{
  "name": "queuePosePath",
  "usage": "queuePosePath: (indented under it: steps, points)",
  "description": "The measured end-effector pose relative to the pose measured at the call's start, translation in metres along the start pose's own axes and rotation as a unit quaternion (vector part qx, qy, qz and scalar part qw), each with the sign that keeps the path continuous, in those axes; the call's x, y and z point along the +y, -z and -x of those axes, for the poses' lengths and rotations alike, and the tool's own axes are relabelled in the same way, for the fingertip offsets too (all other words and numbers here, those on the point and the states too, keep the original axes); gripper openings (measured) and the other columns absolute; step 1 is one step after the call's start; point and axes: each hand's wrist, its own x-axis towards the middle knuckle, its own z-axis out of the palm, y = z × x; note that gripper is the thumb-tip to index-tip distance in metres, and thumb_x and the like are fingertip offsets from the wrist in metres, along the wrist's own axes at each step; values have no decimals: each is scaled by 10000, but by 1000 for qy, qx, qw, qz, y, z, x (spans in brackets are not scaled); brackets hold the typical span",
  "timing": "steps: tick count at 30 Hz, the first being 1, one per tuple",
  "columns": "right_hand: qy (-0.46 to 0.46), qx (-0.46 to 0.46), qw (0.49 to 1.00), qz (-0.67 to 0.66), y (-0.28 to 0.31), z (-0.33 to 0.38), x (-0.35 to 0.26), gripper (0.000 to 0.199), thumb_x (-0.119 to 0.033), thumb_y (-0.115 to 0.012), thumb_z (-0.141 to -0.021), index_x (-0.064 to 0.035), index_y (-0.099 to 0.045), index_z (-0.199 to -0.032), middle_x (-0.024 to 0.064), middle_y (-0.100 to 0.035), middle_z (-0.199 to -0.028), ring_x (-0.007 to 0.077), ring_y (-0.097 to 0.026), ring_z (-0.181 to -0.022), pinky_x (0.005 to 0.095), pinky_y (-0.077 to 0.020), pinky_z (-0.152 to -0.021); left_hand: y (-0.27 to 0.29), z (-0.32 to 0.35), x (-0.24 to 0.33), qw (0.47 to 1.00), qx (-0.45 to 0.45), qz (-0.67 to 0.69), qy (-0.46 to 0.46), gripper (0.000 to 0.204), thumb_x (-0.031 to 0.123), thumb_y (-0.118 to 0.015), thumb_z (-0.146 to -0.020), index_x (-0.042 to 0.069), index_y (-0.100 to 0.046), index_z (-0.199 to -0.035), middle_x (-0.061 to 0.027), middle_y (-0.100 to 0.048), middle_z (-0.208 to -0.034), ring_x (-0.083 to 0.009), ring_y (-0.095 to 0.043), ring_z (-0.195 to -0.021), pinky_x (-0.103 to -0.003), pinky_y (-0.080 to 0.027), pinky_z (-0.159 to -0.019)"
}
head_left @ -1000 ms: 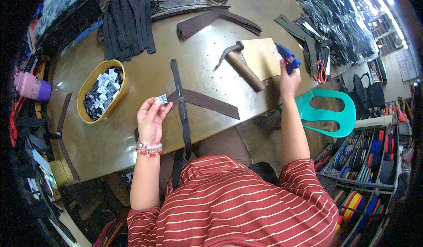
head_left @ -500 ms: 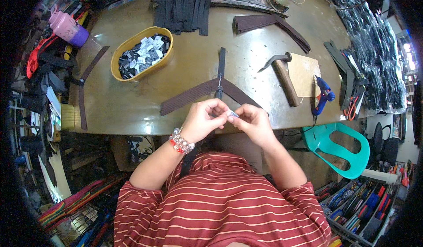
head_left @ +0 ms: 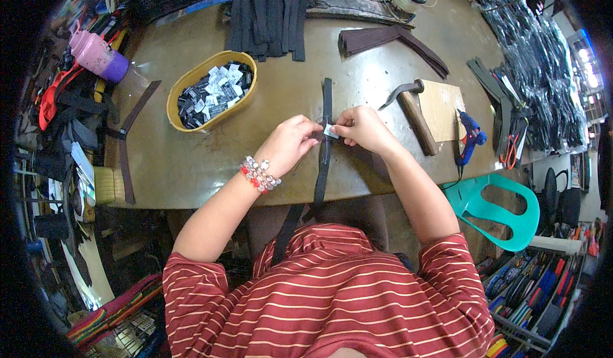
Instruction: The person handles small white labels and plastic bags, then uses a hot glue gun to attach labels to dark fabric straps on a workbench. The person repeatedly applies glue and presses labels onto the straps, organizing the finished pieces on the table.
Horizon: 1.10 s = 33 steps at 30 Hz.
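A small white label [head_left: 330, 131] lies against a long black strap [head_left: 322, 170], where the strap crosses dark brown webbing [head_left: 371, 161]. My right hand [head_left: 365, 130] pinches the label's edge between thumb and fingertips. At the strap's left side, my left hand [head_left: 288, 143] has its thumb and fingers drawn together close to the label. Whatever those left fingertips hold is too small to make out. Toward me the black strap runs down over the table edge; its far end stretches beyond my hands. My hands hide most of the brown webbing.
Left of my hands stands a yellow tub [head_left: 172, 106] full of black and white labels. To the right lie a hammer [head_left: 418, 125], a tan board [head_left: 450, 96] and a blue glue gun [head_left: 471, 134]. Black straps [head_left: 268, 20] and folded brown webbing [head_left: 377, 37] lie farther back.
Both hands have moved forward, away from my body, to where the strap and webbing cross. The label, held up between my fingers before, is now against the strap.
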Motion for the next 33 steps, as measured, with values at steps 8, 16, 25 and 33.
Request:
queuePosePath:
  steps: [8,16,25,33]
  points:
    - [44,70,988,129,-12,7,-7,155,-162,-684,-748,-18,-691,-803,171,-667,-761,310,-663,-750,379,-523,-665,-7,-10,-6,982,-3,-151,-114,231,39,-596,-798,54,-635,-1025,-98,-549,-898,-276,-554,-860,-363,-477,-802]
    - [371,222,868,242,-37,40,33,206,-107,-546,-756,-37,-614,-938,69,-612,-1037,233,-578,-982,354,-462,-842,-2,-10,4,983,-11,-152,-106,262,130,-658,-769,54,-593,-1011,-111,-532,-904,-293,-545,-868,-376,-476,-777]
    - [377,228,866,235,-39,41,36,219,-136,-557,-745,-33,-582,-936,92,-589,-1033,253,-559,-1009,378,-451,-875,8,-14,13,937,-158,-179,-255,359,134,-679,-653,121,-606,-1004,-64,-499,-910,-263,-505,-912,-391,-425,-816]
    - [372,233,863,250,-35,42,32,199,-125,-560,-735,-53,-604,-915,59,-602,-1015,207,-572,-970,336,-451,-829,10,-53,-15,994,-52,97,-5,199,-57,-620,-739,33,-637,-916,-67,-570,-831,-142,-620,-754,-252,-511,-657]
